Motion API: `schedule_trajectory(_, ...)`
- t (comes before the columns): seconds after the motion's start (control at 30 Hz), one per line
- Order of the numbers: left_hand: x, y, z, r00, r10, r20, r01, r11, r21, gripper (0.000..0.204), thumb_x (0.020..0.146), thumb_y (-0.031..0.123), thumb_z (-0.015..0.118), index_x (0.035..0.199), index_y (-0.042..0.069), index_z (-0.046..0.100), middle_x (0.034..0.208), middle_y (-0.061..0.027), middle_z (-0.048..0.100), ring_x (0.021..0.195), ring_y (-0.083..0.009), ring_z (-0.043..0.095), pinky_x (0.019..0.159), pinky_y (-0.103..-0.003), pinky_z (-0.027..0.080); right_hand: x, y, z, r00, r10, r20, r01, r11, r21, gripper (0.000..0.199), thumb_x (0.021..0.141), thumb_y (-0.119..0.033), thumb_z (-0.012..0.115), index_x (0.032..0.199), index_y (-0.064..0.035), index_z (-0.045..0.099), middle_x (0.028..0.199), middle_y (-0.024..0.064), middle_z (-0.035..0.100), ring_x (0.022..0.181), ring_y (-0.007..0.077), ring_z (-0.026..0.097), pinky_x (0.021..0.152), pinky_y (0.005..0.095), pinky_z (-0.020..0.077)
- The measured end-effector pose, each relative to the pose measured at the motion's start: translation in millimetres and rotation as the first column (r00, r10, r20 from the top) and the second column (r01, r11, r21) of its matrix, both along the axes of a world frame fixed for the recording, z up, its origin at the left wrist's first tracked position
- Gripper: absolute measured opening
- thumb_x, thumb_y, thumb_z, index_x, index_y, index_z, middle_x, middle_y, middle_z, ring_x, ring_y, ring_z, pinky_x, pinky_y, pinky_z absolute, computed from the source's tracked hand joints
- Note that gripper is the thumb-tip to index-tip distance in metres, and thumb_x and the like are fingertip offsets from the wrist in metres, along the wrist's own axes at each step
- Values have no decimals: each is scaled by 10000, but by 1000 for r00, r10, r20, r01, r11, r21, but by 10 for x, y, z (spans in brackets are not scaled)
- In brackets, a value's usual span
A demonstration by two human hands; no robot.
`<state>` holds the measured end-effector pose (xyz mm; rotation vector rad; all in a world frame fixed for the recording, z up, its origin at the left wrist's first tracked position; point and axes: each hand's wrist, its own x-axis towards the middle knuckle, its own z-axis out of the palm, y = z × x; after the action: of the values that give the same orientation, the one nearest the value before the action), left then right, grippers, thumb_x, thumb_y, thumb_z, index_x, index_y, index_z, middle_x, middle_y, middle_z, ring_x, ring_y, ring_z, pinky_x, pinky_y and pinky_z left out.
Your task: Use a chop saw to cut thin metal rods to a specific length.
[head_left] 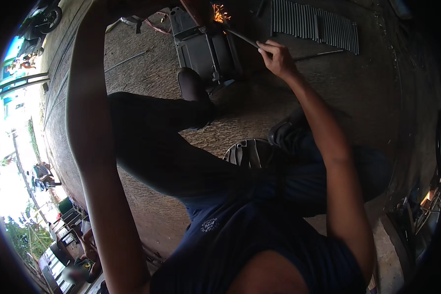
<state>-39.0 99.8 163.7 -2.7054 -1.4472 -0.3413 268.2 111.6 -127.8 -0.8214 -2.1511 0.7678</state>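
My right hand point(278, 59) is closed around one end of a thin metal rod point(244, 38). The rod's other end reaches a cut-off saw point(193, 55) with a dark, flat base that stands on the floor in front of me. Orange sparks point(221, 13) spray at the top of the picture, close to that far end. My left arm point(90, 122) stretches up along the left side and bends toward the saw; its hand lies beyond the upper edge, so what it touches is hidden. The saw's upper part is also cut off by the edge.
A row of short grey metal pieces point(313, 25) lies at the far right, with a loose rod point(319, 55) below it. Another thin rod point(127, 60) lies left of the saw. My shoe point(191, 84) is close to the saw's base. A person point(85, 262) is at the lower left.
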Motion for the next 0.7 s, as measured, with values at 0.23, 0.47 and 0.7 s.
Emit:
schedule_trajectory(0.23, -126, 41, -124, 995, 91, -40, -90, 996, 30, 445, 616, 300, 869, 949, 127, 630, 869, -41, 654, 793, -176, 639, 709, -277, 500, 2, -1, -26, 1000, -8, 21, 6, 996, 89, 194, 820, -26, 641, 1008, 6, 674, 792, 100, 601, 661, 269, 612, 585, 355, 487)
schedule_trajectory(0.47, -165, 72, -169, 973, -129, 191, 124, 992, 36, 464, 624, 324, 863, 973, 132, 626, 870, -36, 656, 786, -176, 643, 719, -281, 503, -15, -26, -28, 992, -83, 93, 61, 973, 224, 184, 830, -61, 641, 1009, -38, 682, 820, 64, 587, 673, 258, 623, 586, 358, 512)
schedule_trajectory(0.7, -68, -5, -73, 997, 80, -6, -80, 997, 17, 500, 619, 374, 857, 987, 124, 631, 870, -37, 662, 770, -175, 648, 686, -278, 512, 5, -59, 42, 977, -119, 176, 60, 949, 308, 185, 854, -65, 615, 1027, -48, 678, 849, 57, 572, 633, 250, 615, 559, 358, 515)
